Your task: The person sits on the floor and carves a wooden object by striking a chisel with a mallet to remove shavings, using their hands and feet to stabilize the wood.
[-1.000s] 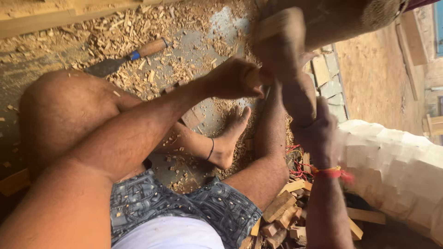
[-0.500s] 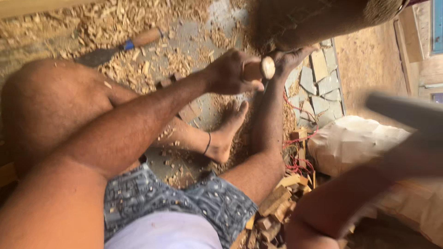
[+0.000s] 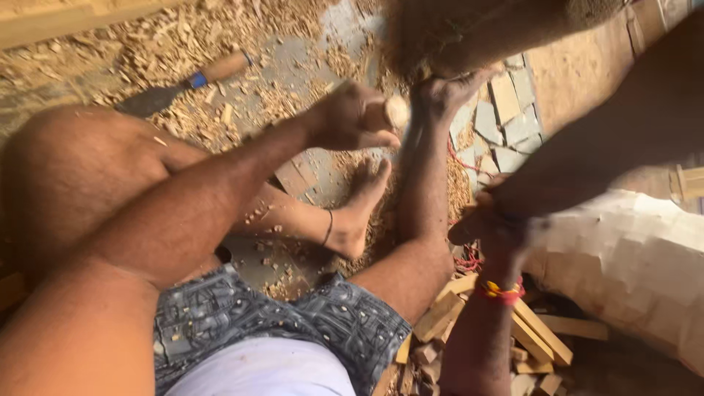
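The left hand (image 3: 352,117) grips a chisel (image 3: 396,111) set against the wood block (image 3: 477,33) above the toes. The right hand (image 3: 491,224) clutches a blurred mallet (image 3: 616,139). Wood shavings (image 3: 147,51) cover the floor.

Two hands are working here: the left hand (image 3: 352,117) gripping one wooden chisel handle (image 3: 394,111), the right hand (image 3: 493,224) swinging one blurred wooden mallet (image 3: 609,139). One blue-banded chisel (image 3: 183,82) is lying among shavings, and one pale carved block (image 3: 631,264) is sitting alongside.
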`<state>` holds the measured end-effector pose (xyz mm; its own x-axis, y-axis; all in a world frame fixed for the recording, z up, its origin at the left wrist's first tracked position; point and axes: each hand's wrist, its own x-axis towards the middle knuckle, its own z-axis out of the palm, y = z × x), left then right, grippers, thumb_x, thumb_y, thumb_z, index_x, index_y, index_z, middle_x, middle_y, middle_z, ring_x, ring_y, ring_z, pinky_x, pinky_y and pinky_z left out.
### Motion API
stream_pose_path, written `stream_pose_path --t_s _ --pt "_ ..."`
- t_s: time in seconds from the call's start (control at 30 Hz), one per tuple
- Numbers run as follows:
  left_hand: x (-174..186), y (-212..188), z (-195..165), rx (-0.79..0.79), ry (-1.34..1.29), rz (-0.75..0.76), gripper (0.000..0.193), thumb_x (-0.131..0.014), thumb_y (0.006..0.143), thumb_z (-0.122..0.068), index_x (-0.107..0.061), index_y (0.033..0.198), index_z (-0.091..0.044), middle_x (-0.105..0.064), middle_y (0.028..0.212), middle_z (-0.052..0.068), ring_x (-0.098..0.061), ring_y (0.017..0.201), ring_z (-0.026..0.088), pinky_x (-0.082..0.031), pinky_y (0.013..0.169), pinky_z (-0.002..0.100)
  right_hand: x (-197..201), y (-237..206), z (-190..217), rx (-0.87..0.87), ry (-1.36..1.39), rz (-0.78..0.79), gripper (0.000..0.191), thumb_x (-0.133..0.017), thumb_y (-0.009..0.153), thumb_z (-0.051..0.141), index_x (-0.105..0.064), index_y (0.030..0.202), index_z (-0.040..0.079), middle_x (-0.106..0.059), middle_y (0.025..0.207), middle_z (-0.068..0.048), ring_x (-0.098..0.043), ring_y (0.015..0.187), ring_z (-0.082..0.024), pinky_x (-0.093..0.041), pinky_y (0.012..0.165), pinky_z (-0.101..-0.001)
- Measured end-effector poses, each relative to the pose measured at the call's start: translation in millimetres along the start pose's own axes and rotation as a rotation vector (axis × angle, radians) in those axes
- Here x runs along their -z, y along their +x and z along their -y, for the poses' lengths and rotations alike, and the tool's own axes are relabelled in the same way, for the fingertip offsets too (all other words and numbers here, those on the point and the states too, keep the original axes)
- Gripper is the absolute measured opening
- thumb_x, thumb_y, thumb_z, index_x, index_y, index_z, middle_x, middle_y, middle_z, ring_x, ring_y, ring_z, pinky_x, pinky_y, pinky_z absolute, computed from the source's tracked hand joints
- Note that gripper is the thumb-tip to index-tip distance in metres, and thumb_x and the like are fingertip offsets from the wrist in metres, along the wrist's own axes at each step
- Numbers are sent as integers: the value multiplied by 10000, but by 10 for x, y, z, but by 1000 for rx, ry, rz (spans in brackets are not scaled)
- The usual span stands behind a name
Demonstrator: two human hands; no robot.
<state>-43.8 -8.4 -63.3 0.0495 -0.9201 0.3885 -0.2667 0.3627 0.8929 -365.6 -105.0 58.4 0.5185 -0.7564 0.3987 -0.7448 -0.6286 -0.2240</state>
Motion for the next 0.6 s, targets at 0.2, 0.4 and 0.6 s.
stream_pose_path --t_s 0.2,0.4,0.6 --pt "-64 -146 -125 -249 185 -259 198 -786 871 -275 -741 908 -85 -765 777 93 -734 683 236 -582 622 393 -320 -273 250 -15 -15 212 252 -702 757 70 -668 997 -1 -682 811 -111 -657 685 -231 -547 627 -363" --pt "-169 130 -29 261 325 -174 234 -563 1049 -192 -631 905 -19 -691 730 135 -686 583 241 -605 507 367 -953 -933 486 -731 1044 227 170 -678 761 58 -690 911 -20 -673 755 -106 -647 637 -215 -540 593 -345" --pt "-526 1056 490 645 315 -120 140 -644 933 -152 -676 910 -18 -677 758 107 -682 641 206 -580 558 369 -1354 -1262 465 -968 1319 496 149 -634 725 67 -665 839 -23 -644 660 -87 -622 547 -194 -532 537 -340"
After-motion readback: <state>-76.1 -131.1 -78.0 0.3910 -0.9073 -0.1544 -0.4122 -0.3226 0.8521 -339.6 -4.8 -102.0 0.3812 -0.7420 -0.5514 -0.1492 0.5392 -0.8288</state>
